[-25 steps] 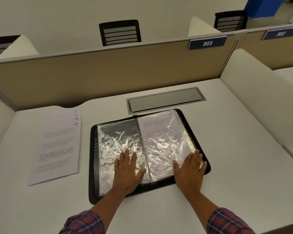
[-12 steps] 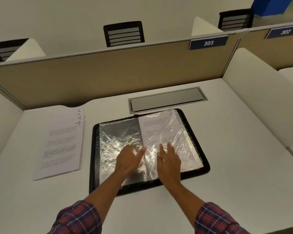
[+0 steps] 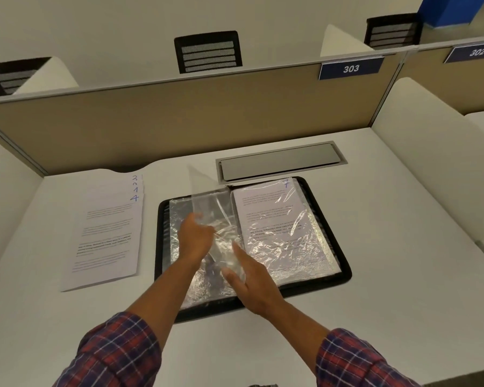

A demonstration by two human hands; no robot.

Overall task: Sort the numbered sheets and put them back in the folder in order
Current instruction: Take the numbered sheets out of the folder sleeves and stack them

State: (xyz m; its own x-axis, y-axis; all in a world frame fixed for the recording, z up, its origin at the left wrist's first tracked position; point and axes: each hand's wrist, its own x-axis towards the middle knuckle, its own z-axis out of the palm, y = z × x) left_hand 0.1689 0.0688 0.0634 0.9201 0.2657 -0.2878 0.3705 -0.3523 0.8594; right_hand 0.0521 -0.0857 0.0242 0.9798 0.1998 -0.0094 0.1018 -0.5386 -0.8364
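Observation:
A black zip folder (image 3: 344, 265) lies open on the white desk, its crinkled clear sleeves showing. In the right-hand sleeve sits a printed sheet (image 3: 277, 219) with a handwritten blue 7 at its top corner. One empty clear sleeve (image 3: 213, 205) stands lifted over the spine, partway through turning to the left. My left hand (image 3: 194, 238) pinches its free edge from behind. My right hand (image 3: 249, 280) touches the sleeve's lower part with straight fingers. A fanned stack of numbered sheets (image 3: 109, 233) lies left of the folder, with 4 on top.
A metal cable hatch (image 3: 280, 162) is set into the desk just behind the folder. A tan partition (image 3: 179, 121) closes the back, and white dividers stand at the left (image 3: 6, 191) and right (image 3: 430, 163). Office chairs show beyond the partition.
Both hands left the folder's front edge and moved to the spine. A clear sleeve rose from the right page and is swinging left, uncovering sheet 7's sleeve.

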